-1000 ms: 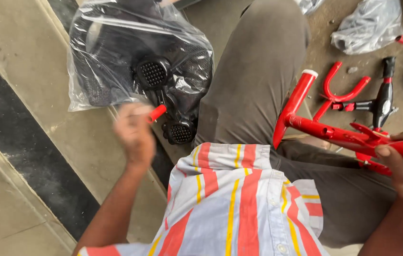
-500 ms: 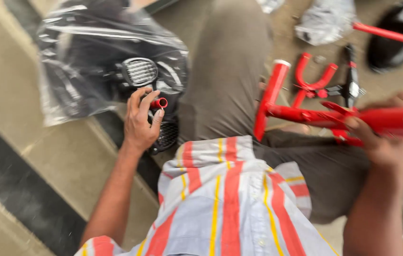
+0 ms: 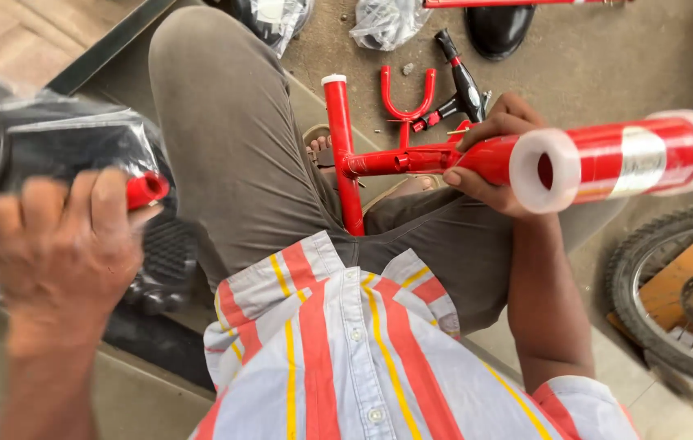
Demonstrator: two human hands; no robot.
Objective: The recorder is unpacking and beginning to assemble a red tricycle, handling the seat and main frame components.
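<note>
A red bicycle frame (image 3: 412, 159) lies across the person's lap in the middle of the frame, its thick tube running to the right edge, wrapped there in clear plastic with a silvery band label around it. The right hand (image 3: 489, 159) is closed around this tube, fingers curled over the top and thumb underneath. At centre left, the left hand (image 3: 65, 244), blurred, is clenched on a small red cylindrical part (image 3: 147, 189) that pokes out beside the thumb. Behind that hand, at the left edge, sits a clear plastic bag (image 3: 61, 143) holding black parts, with a black ribbed pedal (image 3: 163, 261) just below it. Above the frame on the ground lie a red fork (image 3: 406, 98) and a black-handled tool (image 3: 462, 77). Two crumpled clear bags (image 3: 383, 20) rest at the top centre. A spoked wheel (image 3: 680, 293) with a black tyre shows at the lower right.
</note>
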